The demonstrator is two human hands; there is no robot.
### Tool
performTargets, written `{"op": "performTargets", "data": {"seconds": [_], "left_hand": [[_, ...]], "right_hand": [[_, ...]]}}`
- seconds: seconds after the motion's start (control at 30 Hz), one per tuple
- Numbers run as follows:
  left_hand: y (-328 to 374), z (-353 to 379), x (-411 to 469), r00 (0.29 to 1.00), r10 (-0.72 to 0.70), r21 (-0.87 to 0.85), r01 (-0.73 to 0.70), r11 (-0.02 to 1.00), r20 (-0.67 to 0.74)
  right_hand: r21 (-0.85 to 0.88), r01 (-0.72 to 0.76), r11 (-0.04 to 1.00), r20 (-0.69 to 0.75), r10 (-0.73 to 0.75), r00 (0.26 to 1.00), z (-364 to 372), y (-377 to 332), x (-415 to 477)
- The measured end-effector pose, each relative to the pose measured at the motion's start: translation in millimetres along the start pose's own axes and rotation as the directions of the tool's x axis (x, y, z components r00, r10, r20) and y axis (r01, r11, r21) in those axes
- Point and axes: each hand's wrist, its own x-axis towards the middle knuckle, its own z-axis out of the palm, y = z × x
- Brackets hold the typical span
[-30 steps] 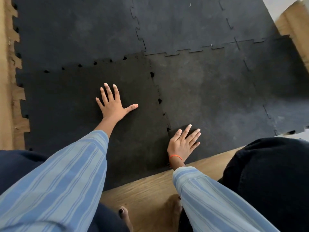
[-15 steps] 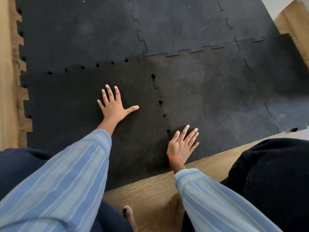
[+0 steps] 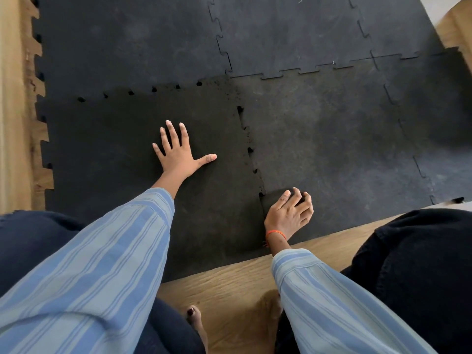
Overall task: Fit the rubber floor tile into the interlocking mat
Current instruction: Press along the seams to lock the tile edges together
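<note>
Head view, near to far. Nearest the camera, two blue-striped sleeves [image 3: 84,274] cross the lower frame, with dark-clothed knees at the left and right edges and a bare toe [image 3: 192,311] on the wood-grain floor [image 3: 229,282] between them. An orange wrist thread [image 3: 275,233] circles the right wrist, just past the near edge of the mat.

The right hand [image 3: 288,215] rests on the near end of the seam, its fingers curled over a small raised flap of rubber at the corner of the adjoining mat piece; whether it pinches the flap or only presses it cannot be told. The left hand [image 3: 178,154] lies flat and fully spread, palm down, on the middle of the rubber floor tile [image 3: 122,162], gripping nothing.

The tile, darker than its neighbours, occupies the near-left corner of the interlocking mat [image 3: 332,149]. Its right edge meets the next piece along a toothed seam [image 3: 251,152] where small dark gaps show between the tabs; a similar row of gaps runs along its far edge. Its left edge shows free tabs against bare wood floor.

Farther off, the remaining pieces lie flush, their seams closed. Bare floor appears at the far right corner.
</note>
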Motion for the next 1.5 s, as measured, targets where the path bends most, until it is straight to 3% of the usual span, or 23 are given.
{"op": "performTargets", "data": {"seconds": [0.27, 0.37, 0.47, 0.57, 0.8, 0.97, 1.17, 1.23, 1.37, 1.5], "left_hand": [[1.4, -1.0, 0.0, 1.000, -0.016, -0.016, 0.016, 1.000, 0.007], [1.1, -1.5, -0.9, 1.000, -0.010, -0.024, 0.010, 1.000, 0.026], [1.6, -3.7, -1.7, 0.999, -0.008, -0.038, 0.009, 0.999, 0.035], [6.3, -5.7, -4.1, 0.999, -0.025, -0.058, 0.026, 0.998, 0.027], [14.5, -8.6, -3.1, 0.996, -0.055, -0.076, 0.060, 0.995, 0.070], [15.1, -10.4, -5.5, 0.996, -0.049, -0.077, 0.054, 0.996, 0.074], [18.2, -13.3, -2.2, 0.994, -0.062, -0.075, 0.069, 0.995, 0.093], [18.4, -14.2, -2.9, 0.991, -0.062, -0.091, 0.073, 0.993, 0.119], [17.5, -12.3, -0.6, 0.991, -0.060, -0.080, 0.070, 0.994, 0.120], [14.7, -5.9, 1.4, 0.995, -0.060, -0.065, 0.065, 0.996, 0.084]], "right_hand": [[-0.062, 0.031, 0.998, 0.006, -0.031, 0.999, 9.2, -4.1, 4.6], [0.059, -0.003, 0.998, 0.038, 0.000, 0.999, 3.1, -0.9, 5.4], [0.267, 0.009, 0.964, -0.018, -0.004, 1.000, -10.5, 11.5, 8.7], [0.321, -0.003, 0.947, -0.048, 0.019, 0.999, -17.4, 30.5, -7.0], [0.200, -0.113, 0.973, -0.059, 0.127, 0.990, -5.2, 28.1, -23.6], [-0.013, 0.047, 0.999, 0.038, -0.047, 0.998, -1.1, 25.2, -19.1], [-0.217, 0.215, 0.952, 0.109, -0.195, 0.975, 6.3, 21.3, -4.1], [-0.193, 0.199, 0.961, 0.106, -0.181, 0.978, 6.1, 19.9, -2.4], [-0.021, 0.021, 1.000, 0.052, -0.020, 0.998, 11.4, -9.9, 3.2], [-0.063, 0.089, 0.994, 0.048, -0.086, 0.995, 20.5, -20.5, 2.8]]}}
